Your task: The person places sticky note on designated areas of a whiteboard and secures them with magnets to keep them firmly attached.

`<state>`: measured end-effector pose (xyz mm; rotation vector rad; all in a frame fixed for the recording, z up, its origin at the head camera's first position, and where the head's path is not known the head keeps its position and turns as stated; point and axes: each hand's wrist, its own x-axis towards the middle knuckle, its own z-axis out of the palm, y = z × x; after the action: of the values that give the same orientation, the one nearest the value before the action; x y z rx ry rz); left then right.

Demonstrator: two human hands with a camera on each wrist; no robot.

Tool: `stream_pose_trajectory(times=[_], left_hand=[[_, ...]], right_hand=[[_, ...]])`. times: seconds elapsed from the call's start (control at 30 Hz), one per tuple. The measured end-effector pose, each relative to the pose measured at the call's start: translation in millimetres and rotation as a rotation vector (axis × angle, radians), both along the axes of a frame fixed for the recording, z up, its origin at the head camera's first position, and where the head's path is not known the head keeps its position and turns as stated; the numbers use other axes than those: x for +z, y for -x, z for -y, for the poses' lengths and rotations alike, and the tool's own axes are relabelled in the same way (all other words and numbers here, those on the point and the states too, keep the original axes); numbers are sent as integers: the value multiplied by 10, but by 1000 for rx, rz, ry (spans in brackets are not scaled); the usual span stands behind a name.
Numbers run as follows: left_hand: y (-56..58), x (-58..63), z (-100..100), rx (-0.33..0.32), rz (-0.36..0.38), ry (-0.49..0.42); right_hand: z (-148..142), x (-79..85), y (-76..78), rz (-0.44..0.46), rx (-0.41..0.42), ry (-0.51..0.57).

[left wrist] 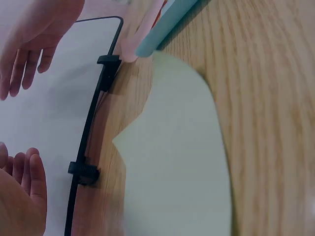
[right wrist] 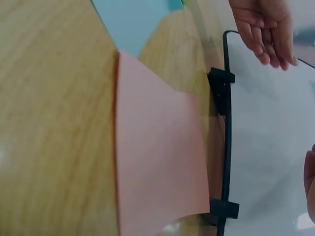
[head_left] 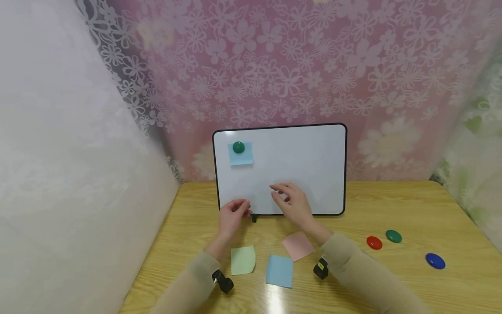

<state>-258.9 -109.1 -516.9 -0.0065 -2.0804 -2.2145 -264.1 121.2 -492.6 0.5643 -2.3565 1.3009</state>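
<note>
My left hand (head_left: 231,217) hovers before the lower left of a black-framed whiteboard (head_left: 321,170), fingers loosely bent and holding nothing visible. My right hand (head_left: 294,205) is in front of the board's lower middle, with thumb and fingers apart and nothing between them. On the board's upper left, a green round magnet (head_left: 238,147) sits over a blue sticky note (head_left: 242,159). Below the hands, a green sticky note (head_left: 242,261), another blue note (head_left: 279,271) and a pink note (head_left: 298,246) lie on the table. The pink note (right wrist: 157,152) fills the middle of the right wrist view.
To the right on the wooden table (head_left: 392,200) lie a red magnet (head_left: 374,243), a green magnet (head_left: 394,236) and a blue magnet (head_left: 435,261). Black clips (left wrist: 83,172) stand at the board's lower edge. A flowered curtain (head_left: 274,65) hangs behind, with a pale wall (head_left: 78,174) at left.
</note>
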Motion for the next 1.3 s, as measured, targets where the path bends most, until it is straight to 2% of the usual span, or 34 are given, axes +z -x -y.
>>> stream_pose_trajectory(times=[0.33,0.63,0.9,1.13,1.3], left_hand=[[-66,-58,-124,-102,52,-51],[-122,-104,-61,-210,102,21],[-146,-157,3,-239,104,65],[-197,-133,40,-300,126,119],[-219,-118,55,-316,133,147]], right_hand=[[-28,-111,-178,37,31,-7],[-151,-150,-245,40,30,-26],[-300,-139,-279,45,11,-69],[-407,-155,-309,28,7,-81],[-450,-193,-321,30,-10,-84]])
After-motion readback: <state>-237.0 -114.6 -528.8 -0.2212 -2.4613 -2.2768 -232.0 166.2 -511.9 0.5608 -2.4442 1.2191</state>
